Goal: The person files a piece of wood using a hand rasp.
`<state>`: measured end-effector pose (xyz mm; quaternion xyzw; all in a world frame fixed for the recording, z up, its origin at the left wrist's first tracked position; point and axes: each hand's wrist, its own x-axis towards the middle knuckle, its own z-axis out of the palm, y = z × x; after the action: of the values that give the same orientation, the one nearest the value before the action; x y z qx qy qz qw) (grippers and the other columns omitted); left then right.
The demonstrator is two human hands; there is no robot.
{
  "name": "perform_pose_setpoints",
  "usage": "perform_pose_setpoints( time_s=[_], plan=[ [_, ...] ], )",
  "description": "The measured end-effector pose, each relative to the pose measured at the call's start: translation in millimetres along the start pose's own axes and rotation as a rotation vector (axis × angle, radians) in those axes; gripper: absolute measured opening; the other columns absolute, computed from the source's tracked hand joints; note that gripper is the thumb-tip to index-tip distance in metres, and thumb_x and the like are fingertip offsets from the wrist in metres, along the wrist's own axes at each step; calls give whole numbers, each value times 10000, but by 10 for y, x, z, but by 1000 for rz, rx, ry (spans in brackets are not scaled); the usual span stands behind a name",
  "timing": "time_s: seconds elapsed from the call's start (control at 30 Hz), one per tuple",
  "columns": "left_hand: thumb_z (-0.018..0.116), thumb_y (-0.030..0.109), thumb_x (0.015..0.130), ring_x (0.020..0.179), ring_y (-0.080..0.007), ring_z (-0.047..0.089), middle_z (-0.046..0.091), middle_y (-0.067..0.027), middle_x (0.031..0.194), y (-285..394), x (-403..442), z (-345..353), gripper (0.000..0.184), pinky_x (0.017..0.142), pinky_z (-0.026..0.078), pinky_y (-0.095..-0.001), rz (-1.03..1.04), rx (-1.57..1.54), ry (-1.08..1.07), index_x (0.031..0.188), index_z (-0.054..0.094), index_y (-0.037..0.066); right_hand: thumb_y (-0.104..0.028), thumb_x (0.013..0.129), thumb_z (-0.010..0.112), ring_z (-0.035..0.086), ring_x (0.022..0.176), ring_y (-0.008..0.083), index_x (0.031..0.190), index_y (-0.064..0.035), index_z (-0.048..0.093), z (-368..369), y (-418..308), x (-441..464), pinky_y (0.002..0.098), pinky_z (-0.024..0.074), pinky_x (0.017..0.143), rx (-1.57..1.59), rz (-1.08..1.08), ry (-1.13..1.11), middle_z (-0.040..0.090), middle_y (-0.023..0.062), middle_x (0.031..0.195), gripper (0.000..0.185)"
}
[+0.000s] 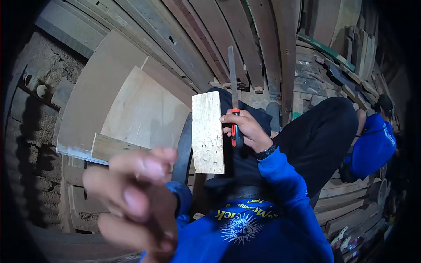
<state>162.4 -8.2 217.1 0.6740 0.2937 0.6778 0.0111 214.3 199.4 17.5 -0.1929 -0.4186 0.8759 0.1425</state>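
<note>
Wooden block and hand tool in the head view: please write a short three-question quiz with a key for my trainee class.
1. Multiple choice: What colours are on the handle of the tool in the right hand?
a) yellow and white
b) red and black
c) green only

2. True or false: The left hand is raised off the pale wooden block.

3. Fill in the blank: The tool's metal blade points ____ the blue shirt of the person holding it. (towards / away from)

Key: 1. b; 2. true; 3. away from
</note>
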Motion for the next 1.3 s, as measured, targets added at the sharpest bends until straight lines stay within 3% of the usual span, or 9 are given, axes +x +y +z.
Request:
perform_pose_setpoints(
  time_s=[0.03, 0.17, 0.3, 0.4, 0.47, 0.77, 0.83, 0.97, 1.3],
  plan=[
    [804, 302, 852, 1087, -349, 593, 473, -118, 1137, -118, 35, 73, 394, 893, 542, -526, 52, 29, 323, 712, 506, 87, -136, 897, 713, 617, 598, 97, 800, -101, 599, -8, 8, 10, 238, 508, 565, 4, -6, -4, 623, 9, 759, 153],
    [800, 245, 880, 1112, -265, 604, 582, -113, 1102, -805, 103, -227, 312, 948, 508, -402, -247, 396, 397, 807, 577, 38, -117, 895, 707, 594, 587, 100, 795, -103, 601, -24, 19, 21, 246, 510, 574, 36, 11, -10, 601, 3, 735, 146],
    [635, 308, 1007, 1023, -152, 627, 671, -109, 1077, -2092, -446, -787, 382, 926, 486, -283, -772, 475, 233, 1183, 667, -29, -127, 895, 707, 595, 589, 106, 802, -103, 605, -36, 2, 37, 257, 518, 591, -9, -38, 39, 612, 8, 757, 140],
    [574, 416, 1027, 1091, -177, 623, 679, -115, 1120, -2360, -875, -788, 533, 949, 489, -312, -1056, 332, 227, 1271, 601, -57, -127, 893, 713, 628, 608, 105, 803, -106, 606, -75, -19, 50, 244, 521, 576, -32, -48, 60, 631, 10, 769, 141],
    [501, 475, 1045, 1069, -185, 646, 684, -128, 1124, -2386, -1052, -725, 614, 914, 520, -330, -1342, -165, 205, 1298, 555, -81, -132, 900, 712, 650, 624, 102, 783, -110, 597, -94, -5, 64, 238, 522, 565, -49, -69, 101, 646, 13, 759, 165],
    [476, 428, 1058, 755, -169, 710, 715, -112, 919, -2565, -1245, -613, 486, 667, 582, -307, -1330, -158, 241, 1121, 646, -23, -159, 915, 680, 647, 621, 142, 791, -29, 614, 11, 34, 78, 286, 534, 586, -376, -199, 211, 640, 50, 698, 191],
    [478, 447, 1050, 707, -167, 706, 715, -107, 864, -2515, -1233, -688, 493, 616, 576, -300, -1331, -243, 331, 1084, 661, -10, -181, 902, 692, 679, 590, 187, 760, 11, 595, 57, 15, 42, 323, 553, 590, -891, -425, 482, 646, 118, 627, 258],
    [446, 502, 1044, 660, -170, 691, 718, -85, 837, -2438, -1219, -805, 533, 604, 577, -306, -1353, -475, 497, 1067, 678, 23, -153, 853, 681, 615, 635, 461, 773, 14, 564, 177, -17, -63, 473, 459, 547, -1235, -701, 520, 585, 249, 637, 219],
    [459, 509, 1043, 724, -153, 676, 692, -82, 853, -2310, -1179, -905, 518, 675, 546, -311, -1193, -439, 550, 1040, 661, 32, -197, 922, 698, 647, 549, 385, 843, 40, 534, 325, 246, -47, 446, 458, 491, -1087, -491, 269, 583, 242, 618, 299]
  ],
)
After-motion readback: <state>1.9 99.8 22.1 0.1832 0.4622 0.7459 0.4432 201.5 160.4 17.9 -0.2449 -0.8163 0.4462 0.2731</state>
